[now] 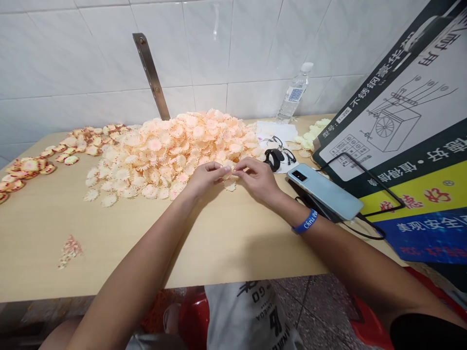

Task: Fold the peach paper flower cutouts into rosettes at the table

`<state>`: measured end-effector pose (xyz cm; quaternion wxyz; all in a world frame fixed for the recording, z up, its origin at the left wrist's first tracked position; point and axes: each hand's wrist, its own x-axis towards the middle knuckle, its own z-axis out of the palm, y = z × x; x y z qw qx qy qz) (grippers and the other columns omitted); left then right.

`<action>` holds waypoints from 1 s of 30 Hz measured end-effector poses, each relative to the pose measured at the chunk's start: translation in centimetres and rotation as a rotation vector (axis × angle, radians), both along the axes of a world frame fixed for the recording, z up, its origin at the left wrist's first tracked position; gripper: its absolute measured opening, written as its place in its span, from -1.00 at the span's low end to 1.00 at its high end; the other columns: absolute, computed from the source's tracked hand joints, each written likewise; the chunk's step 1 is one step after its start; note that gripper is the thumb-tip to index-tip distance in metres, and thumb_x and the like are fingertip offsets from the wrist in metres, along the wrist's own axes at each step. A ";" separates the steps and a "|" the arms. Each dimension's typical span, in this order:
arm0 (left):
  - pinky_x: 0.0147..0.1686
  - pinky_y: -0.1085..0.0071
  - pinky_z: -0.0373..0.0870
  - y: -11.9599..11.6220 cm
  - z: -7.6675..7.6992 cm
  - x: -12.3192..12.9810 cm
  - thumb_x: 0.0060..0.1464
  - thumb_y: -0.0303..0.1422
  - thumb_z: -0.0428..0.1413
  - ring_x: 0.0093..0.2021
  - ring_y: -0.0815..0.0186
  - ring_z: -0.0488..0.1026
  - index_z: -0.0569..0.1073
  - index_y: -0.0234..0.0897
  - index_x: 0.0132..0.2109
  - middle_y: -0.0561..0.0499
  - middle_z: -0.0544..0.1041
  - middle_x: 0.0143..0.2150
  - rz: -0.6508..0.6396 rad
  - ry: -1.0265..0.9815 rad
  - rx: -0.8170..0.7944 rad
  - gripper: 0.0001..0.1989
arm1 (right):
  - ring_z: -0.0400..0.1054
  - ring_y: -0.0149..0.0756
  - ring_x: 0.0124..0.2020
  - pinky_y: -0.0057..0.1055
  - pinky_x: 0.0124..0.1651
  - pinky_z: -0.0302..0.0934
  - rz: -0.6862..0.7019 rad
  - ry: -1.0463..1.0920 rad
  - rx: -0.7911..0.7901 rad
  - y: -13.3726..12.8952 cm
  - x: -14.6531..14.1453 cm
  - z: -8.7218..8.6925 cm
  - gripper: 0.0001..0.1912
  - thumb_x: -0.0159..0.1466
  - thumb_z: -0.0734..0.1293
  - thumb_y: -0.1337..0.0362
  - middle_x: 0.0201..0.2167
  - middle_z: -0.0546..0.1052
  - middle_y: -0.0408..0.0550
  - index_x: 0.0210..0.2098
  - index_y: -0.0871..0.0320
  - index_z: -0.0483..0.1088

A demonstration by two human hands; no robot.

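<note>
My left hand [206, 177] and my right hand [258, 179] meet at the front right edge of a big heap of pale peach flower-shaped discs [160, 146]. Thumb and fingers of both are pinched together. Between the fingertips is a pale flower-shaped disc [228, 166], partly covered by them. Another pale disc [230, 185] shows just below the fingertips; I cannot tell whether it is held or lying on the table. A blue wristband [305, 222] circles my right wrist.
Red-edged discs [31, 166] lie at the table's left. Small scraps [70, 251] sit front left. To the right are a phone [326, 190] with a cable, glasses [279, 146], a water bottle [295, 95] and a large printed box [397, 116]. A metal bracket [151, 75] leans on the wall.
</note>
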<state>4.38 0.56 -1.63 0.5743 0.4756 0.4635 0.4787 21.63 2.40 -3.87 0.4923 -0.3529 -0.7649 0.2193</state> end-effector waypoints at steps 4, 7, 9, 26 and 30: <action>-0.40 0.52 0.34 -0.2 0.3 0.2 -0.26 -0.23 0.37 -0.48 0.48 0.28 0.34 -0.30 -0.57 0.10 0.31 -0.55 0.072 -0.117 -0.079 -0.64 | 0.37 -0.24 -0.30 -0.31 -0.28 0.27 0.050 -0.058 0.174 -0.2 0.2 0.2 -0.87 0.27 0.31 0.32 -0.38 0.48 -0.06 -0.42 0.09 0.45; -0.41 0.53 0.34 0.3 -0.1 -0.1 -0.21 -0.31 0.34 -0.51 0.49 0.27 0.32 -0.31 -0.57 0.10 0.31 -0.57 0.174 -0.170 -0.085 -0.67 | 0.37 -0.24 -0.29 -0.28 -0.22 0.28 0.128 -0.143 0.298 -0.4 0.3 0.1 -0.81 0.30 0.25 0.35 -0.34 0.47 -0.04 -0.40 0.07 0.45; -0.40 0.52 0.35 0.9 -0.5 -0.5 -0.14 -0.32 0.29 -0.51 0.49 0.29 0.30 -0.31 -0.58 0.09 0.32 -0.57 0.264 -0.153 -0.068 -0.69 | 0.37 -0.23 -0.27 -0.27 -0.22 0.29 0.179 -0.194 0.337 -0.5 0.3 0.0 -0.79 0.32 0.22 0.35 -0.32 0.48 -0.03 -0.38 0.05 0.45; -0.41 0.47 0.22 -0.4 0.8 0.2 -0.08 -0.27 0.22 -0.44 0.35 0.36 0.54 -0.30 -0.49 0.04 0.49 -0.52 0.008 0.425 0.270 -0.81 | 0.39 -0.24 -0.28 -0.35 -0.30 0.26 -0.017 -0.083 0.079 -0.1 0.1 0.2 -0.89 0.30 0.27 0.28 -0.34 0.52 -0.06 -0.30 0.09 0.45; -0.45 0.47 0.17 -0.2 0.6 0.0 -0.12 -0.26 0.24 -0.50 0.41 0.29 0.53 -0.31 -0.51 0.07 0.45 -0.56 0.055 0.328 0.195 -0.81 | 0.38 -0.25 -0.32 -0.36 -0.32 0.26 -0.015 -0.061 0.037 0.1 0.1 -0.1 -0.88 0.24 0.36 0.20 -0.33 0.53 -0.07 -0.26 0.09 0.45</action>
